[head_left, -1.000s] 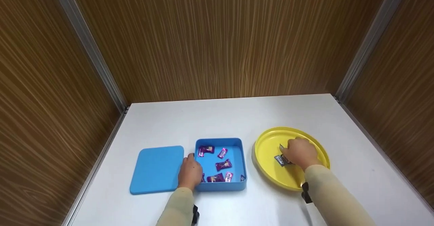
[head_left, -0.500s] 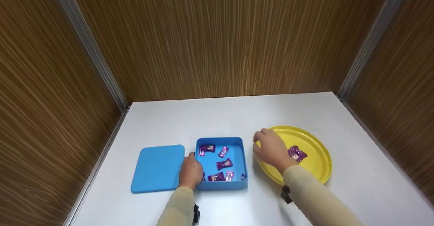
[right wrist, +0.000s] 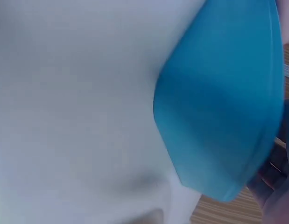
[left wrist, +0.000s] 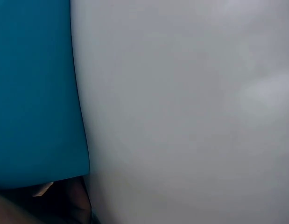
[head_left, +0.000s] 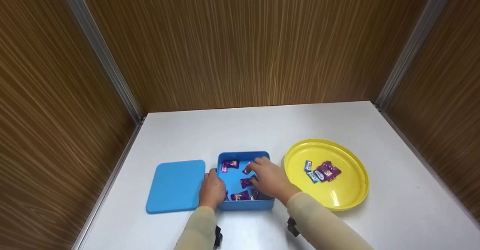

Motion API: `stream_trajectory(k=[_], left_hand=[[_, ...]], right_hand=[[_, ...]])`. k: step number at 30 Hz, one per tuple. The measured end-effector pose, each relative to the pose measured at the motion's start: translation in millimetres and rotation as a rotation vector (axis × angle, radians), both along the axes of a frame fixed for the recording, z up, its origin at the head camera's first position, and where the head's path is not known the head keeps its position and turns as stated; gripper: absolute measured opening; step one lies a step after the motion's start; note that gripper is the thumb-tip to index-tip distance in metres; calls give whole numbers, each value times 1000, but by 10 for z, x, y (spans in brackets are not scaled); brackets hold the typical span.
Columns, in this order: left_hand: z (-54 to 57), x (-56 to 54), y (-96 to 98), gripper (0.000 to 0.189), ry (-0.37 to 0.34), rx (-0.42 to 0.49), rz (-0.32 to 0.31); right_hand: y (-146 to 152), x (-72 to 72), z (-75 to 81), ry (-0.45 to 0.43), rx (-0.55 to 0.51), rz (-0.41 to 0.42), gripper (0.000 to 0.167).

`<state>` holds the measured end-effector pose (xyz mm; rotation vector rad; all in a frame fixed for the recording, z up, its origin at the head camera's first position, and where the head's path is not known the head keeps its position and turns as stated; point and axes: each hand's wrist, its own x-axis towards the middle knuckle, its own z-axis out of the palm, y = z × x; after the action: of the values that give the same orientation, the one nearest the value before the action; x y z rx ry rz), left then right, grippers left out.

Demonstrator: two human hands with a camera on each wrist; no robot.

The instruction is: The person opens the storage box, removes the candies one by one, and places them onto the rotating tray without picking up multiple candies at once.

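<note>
My left hand (head_left: 212,192) holds the left wall of the blue box (head_left: 245,205), its thumb mostly hidden. Wrapped candies, purple and pink, lie scattered on the box floor. Over the box's right side is my right hand (head_left: 272,178), thumb and index finger apart. Its fingertips are right at a small pink candy (head_left: 245,170), and a purple candy (head_left: 245,183) lies below them, partly covered. Another purple candy (head_left: 240,195) sits near the front wall. In the right wrist view, the box wall (right wrist: 219,93) hides most of the fingers.
A yellow round tray (head_left: 348,197) stands right of the box, bearing a purple candy (head_left: 330,170) and several small blue-and-white candies (head_left: 308,165). A flat blue lid (head_left: 174,186) lies to the left. Wood-patterned panels (head_left: 243,47) enclose the white table (head_left: 240,130) at the back and sides.
My right hand has moved left from the yellow tray to over the blue box, uncovering the candies on the tray. My left hand has stayed at the box's left wall.
</note>
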<state>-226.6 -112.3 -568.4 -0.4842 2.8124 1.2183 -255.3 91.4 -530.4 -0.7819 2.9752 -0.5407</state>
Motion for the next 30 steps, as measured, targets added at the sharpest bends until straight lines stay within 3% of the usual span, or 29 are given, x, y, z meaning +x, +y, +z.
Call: stream_trajectory(k=[8,12,20,30], left_hand=[[-6,42,42,47,34,-22,-14],[11,17,48,47,25,-22,-14],[7,3,39,47,0,-19,-3],[7,10,2,47,13,-36,-10]], right_hand=[[-16,-3,-245,0,0,2,24],[-16,-26,-247,22,24,4,28],[-58,-24,-234,41,180,31,34],[-87,-40,-262,79,198,87,19]])
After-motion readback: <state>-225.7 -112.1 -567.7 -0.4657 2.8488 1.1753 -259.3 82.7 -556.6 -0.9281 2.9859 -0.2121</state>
